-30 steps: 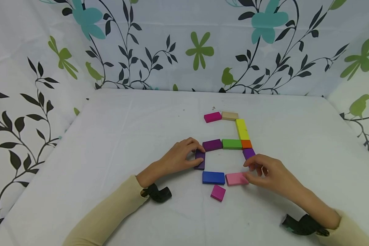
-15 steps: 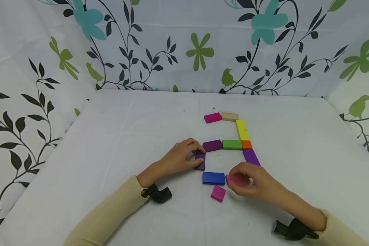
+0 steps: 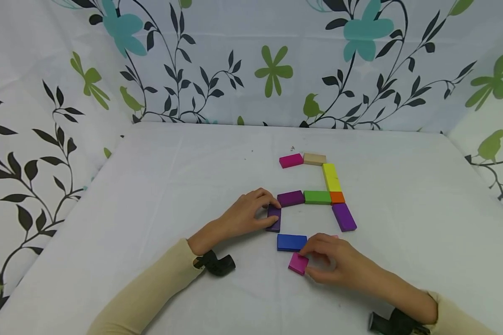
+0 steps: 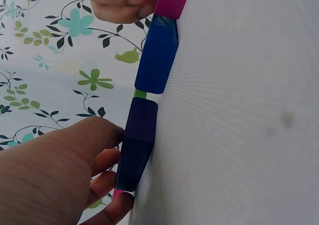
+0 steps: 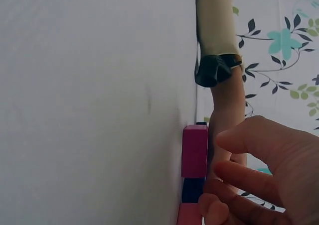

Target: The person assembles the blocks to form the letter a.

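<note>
My left hand (image 3: 245, 213) pinches a dark purple wooden block (image 3: 275, 219) between thumb and fingers, on the white table. In the left wrist view the thumb lies along the side of that block. The right hand (image 3: 343, 261) is at a small magenta block (image 3: 298, 264), index fingertip at its upper corner and thumb by its lower right. From the right wrist view, thumb and fingers are spread beside the magenta block. Just behind lies a blue block (image 3: 291, 242). Most of a pink block (image 5: 190, 214) is hidden under the right hand in the head view.
A line of blocks runs up the table: plum (image 3: 290, 198), green (image 3: 317, 197), orange (image 3: 337, 197), yellow (image 3: 330, 177), beige (image 3: 314, 159) and deep pink (image 3: 291, 161). A violet block (image 3: 344, 217) slants beyond the right hand. Patterned cloth (image 3: 218, 42) hangs behind the table.
The right hand has gone from the violet block, over the pink block, to the small magenta block, moving left and nearer. The violet block now shows fully. My left hand stays put.
</note>
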Tool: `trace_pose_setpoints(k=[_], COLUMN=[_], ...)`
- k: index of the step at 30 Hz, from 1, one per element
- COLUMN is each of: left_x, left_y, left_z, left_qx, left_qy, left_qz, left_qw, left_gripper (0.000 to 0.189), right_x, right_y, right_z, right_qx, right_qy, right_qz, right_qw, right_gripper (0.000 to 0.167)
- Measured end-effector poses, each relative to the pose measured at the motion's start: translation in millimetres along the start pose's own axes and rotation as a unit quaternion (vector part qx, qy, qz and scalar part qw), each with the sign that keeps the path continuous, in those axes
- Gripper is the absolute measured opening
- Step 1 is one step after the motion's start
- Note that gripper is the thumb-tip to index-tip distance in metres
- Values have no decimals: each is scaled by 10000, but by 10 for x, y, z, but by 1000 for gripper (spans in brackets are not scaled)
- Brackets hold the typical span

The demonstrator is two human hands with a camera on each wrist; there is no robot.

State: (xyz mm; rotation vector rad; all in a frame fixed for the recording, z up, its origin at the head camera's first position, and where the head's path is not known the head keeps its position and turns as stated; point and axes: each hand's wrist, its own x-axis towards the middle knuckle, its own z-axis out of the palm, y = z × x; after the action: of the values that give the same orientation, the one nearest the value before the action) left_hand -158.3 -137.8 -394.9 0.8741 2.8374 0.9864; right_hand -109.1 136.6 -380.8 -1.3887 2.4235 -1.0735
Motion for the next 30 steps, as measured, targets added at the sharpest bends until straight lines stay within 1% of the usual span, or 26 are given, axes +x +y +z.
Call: trace_pose_setpoints(k=[5,8,10,13,15,17,23,30], left_x=[-6,-11,-12,-14,-13,-12,-8,-3], left_y=[-5,-1,6,12,15,14,17,9], left_z=[5,5,1,-3,-4,-3,-4,0], left_qx=[-40,-49,-45,-33,-31,-40,-66,-64], left_qy=[13,24,23,21,7,-2,-2,-15], left_qz=[-35,-24,-18,-16,-27,-29,1,-36], left_qw=[10000,10000,10000,10000,10000,10000,10000,10000], left_gripper=[25,25,25,25,25,25,25,25], right_x=[-9,-14,-13,-9,-9,-11,-18,-23], right_y=[-28,-48,-66,-84,-91,-85,-37,-9], right_z=[4,12,20,31,38,47,98,122], right_qx=[-100,-91,-29,67,126,187,441,642], right_qy=[-305,-461,-541,-626,-661,-649,-442,-393], right_qz=[66,226,426,533,503,366,-36,-52], right_qw=[9995,9986,9976,9966,9965,9970,9980,9971], right_gripper=[22,23,22,21,19,20,23,19])
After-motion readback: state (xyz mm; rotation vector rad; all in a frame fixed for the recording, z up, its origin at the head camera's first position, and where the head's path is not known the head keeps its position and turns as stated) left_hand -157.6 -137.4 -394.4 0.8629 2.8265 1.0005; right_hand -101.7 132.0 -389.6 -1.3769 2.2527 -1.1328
